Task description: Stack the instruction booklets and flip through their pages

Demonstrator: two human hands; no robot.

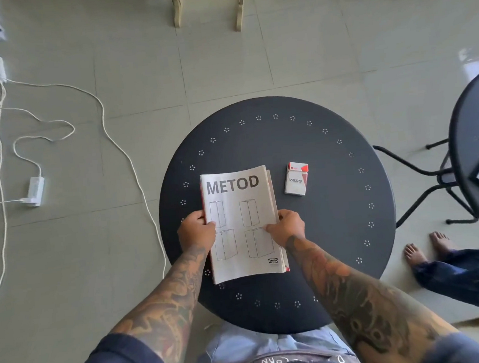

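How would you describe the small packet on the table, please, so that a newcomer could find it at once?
Start at the round dark table in the middle of the view, with its ring of tiny hole clusters. Just right of the white METOD booklet stack held by both hands lies a small packet, apart from the stack. It alone is white with red trim, marked VESS.

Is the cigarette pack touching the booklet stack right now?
Apart. The head view shows bare dark table between the cigarette pack and the right edge of the booklet stack.
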